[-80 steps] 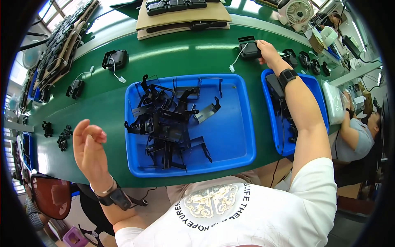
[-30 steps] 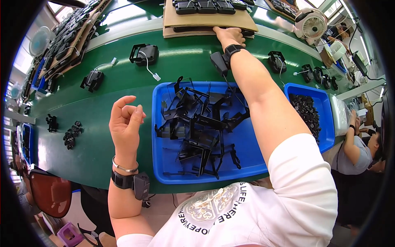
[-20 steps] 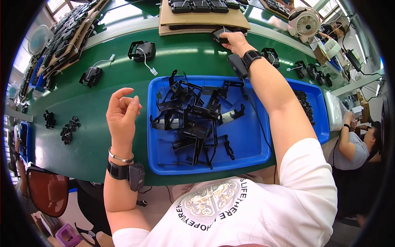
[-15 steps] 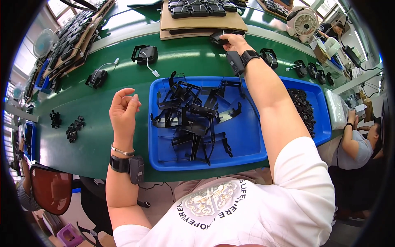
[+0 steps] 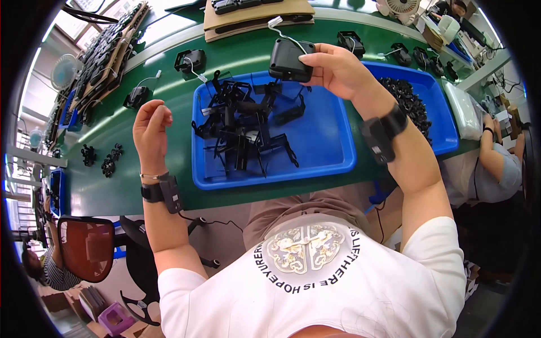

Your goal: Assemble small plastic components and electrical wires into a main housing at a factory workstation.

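Observation:
My right hand [image 5: 341, 70] grips a black boxy device [image 5: 291, 61] by its right edge, thumb on top, and holds it up over the far rim of a blue tray [image 5: 327, 160]. A white cable with a white plug [image 5: 275, 22] rises from the device. Inside the tray lies a tangled heap of black U-shaped brackets [image 5: 245, 124], mostly on the left side. My left hand [image 5: 151, 124] hovers left of the tray, its fingers curled in with nothing visible in them.
A second blue tray [image 5: 448, 143] at the right holds many small black parts [image 5: 407, 101]. Black devices in brackets [image 5: 190, 60] stand along the back. Small black pieces [image 5: 110, 163] lie at the left. Cardboard sheets [image 5: 259, 19] sit behind. Another person [image 5: 499, 163] works at the right.
My right hand has lifted the black device from the bench by the cardboard and brought it nearer. My left hand stays beside the tray, its fingers curled. The view has shifted.

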Demonstrator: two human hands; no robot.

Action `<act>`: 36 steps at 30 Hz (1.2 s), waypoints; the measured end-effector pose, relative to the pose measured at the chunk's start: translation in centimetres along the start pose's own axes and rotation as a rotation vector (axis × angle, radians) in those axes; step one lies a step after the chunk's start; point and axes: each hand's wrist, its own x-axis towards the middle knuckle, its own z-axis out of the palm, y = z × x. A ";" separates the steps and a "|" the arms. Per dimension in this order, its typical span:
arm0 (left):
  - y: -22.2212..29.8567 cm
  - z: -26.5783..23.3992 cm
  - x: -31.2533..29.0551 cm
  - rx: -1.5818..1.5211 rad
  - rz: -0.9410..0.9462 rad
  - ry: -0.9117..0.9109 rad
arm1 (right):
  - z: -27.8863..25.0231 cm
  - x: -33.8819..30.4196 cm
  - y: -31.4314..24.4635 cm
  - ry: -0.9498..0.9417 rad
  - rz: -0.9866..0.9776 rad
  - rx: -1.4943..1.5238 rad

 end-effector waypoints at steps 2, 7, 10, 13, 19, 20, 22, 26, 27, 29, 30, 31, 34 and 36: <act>4.8 2.2 -3.2 -0.191 -0.045 -0.227 | 2.1 -4.6 1.0 -0.042 -0.035 0.042; 7.8 11.8 -13.5 -0.301 -0.331 -0.440 | 6.9 -13.4 4.5 -0.136 -0.058 0.048; 5.8 13.6 -17.4 -0.524 -0.441 -0.414 | 8.0 -15.2 6.4 -0.224 -0.041 -0.206; 4.3 14.2 -19.9 -0.688 -0.593 -0.351 | 7.2 -15.5 6.1 -0.288 -0.028 -0.442; 2.8 14.4 -21.2 -0.936 -0.733 -0.184 | 2.1 -8.4 7.7 0.215 -0.294 -0.771; 2.8 14.5 -21.1 -0.885 -0.722 -0.143 | 1.2 -6.8 8.4 0.294 -0.335 -0.990; 2.8 14.1 -20.6 -0.945 -0.677 -0.261 | 0.3 -4.3 8.9 0.374 -0.367 -1.203; 3.1 13.6 -20.4 -1.011 -0.612 -0.405 | -2.0 -1.1 9.3 0.232 -0.333 -1.478; 3.5 13.6 -20.3 -0.953 -0.640 -0.341 | -2.9 -1.1 9.3 0.231 -0.341 -1.380; 4.2 13.3 -20.5 -0.898 -0.671 -0.225 | -1.1 -3.2 7.6 0.395 -0.555 -1.305; 4.5 13.3 -20.5 -0.844 -0.672 -0.174 | -0.6 -4.9 7.3 0.354 -0.531 -1.183; 4.8 13.6 -20.2 -0.793 -0.677 -0.144 | -0.7 -7.1 6.8 0.335 -0.504 -1.067; 4.3 14.5 -20.2 -0.702 -0.694 -0.086 | -0.9 -12.9 6.1 0.249 -0.446 -0.864; 4.1 14.6 -20.3 -0.618 -0.704 -0.096 | 1.1 -16.3 6.1 0.200 -0.456 -0.850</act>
